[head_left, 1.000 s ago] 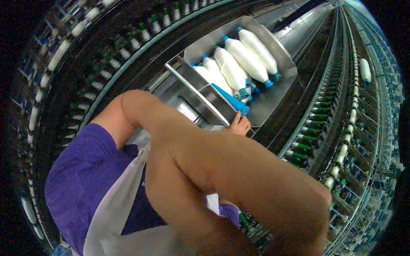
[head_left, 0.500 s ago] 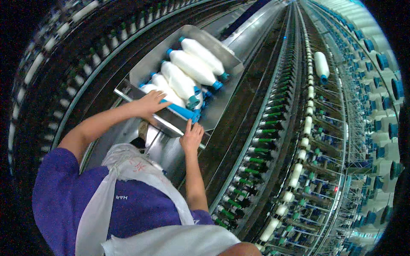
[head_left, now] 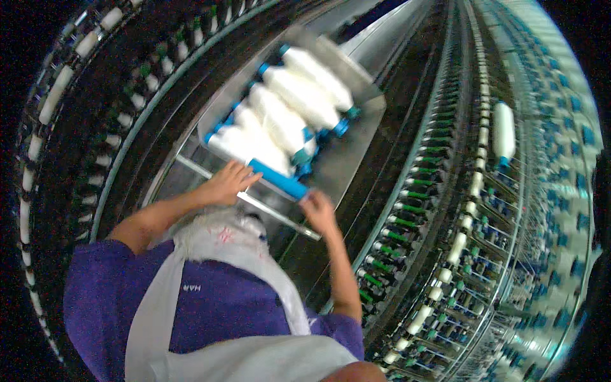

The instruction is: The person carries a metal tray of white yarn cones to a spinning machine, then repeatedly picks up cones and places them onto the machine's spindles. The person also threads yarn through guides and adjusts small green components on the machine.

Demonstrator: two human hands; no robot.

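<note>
Left hand (head_left: 227, 183) and right hand (head_left: 316, 211) rest on the metal cart (head_left: 347, 149) near edge. White yarn bobbins (head_left: 286, 114) lie inside the cart.

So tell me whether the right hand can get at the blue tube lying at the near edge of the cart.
Probably yes. The right hand is at the near end of the blue tube, seemingly touching it, nothing lies between, and the left hand is at its other end.
</note>
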